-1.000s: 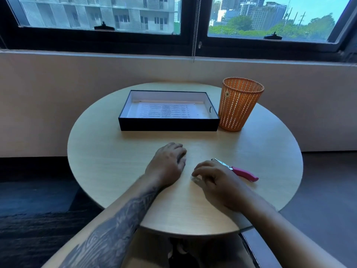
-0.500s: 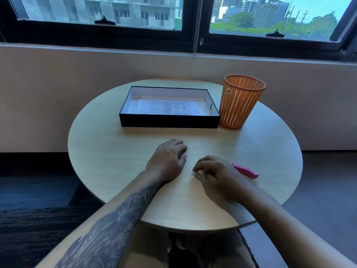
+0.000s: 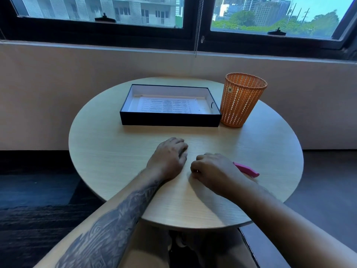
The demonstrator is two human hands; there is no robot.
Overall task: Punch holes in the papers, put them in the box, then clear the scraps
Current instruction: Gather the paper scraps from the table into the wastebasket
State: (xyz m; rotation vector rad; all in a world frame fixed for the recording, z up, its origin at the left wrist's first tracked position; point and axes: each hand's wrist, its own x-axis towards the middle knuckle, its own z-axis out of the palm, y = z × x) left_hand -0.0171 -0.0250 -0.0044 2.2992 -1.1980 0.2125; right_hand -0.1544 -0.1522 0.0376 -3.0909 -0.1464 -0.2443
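A black shallow box (image 3: 170, 120) sits at the back of the round table, with printed papers (image 3: 168, 105) lying flat inside it. My left hand (image 3: 170, 157) rests palm down on the table's middle, fingers loosely bent, nothing in it. Just to its right, my right hand (image 3: 212, 170) has its fingertips pinched together on the tabletop, and a tiny pale scrap (image 3: 197, 171) shows between them. The pink-handled hole punch (image 3: 246, 169) lies right behind my right hand, its front end hidden by the hand.
An orange mesh waste basket (image 3: 240, 104) stands upright against the box's right side. The round wooden table (image 3: 108, 151) has its edge close to my body. A wall and a window sill rise beyond the table.
My right hand has curled tighter and now covers the punch's metal jaw. My left hand has stayed put. The view has tilted slightly.
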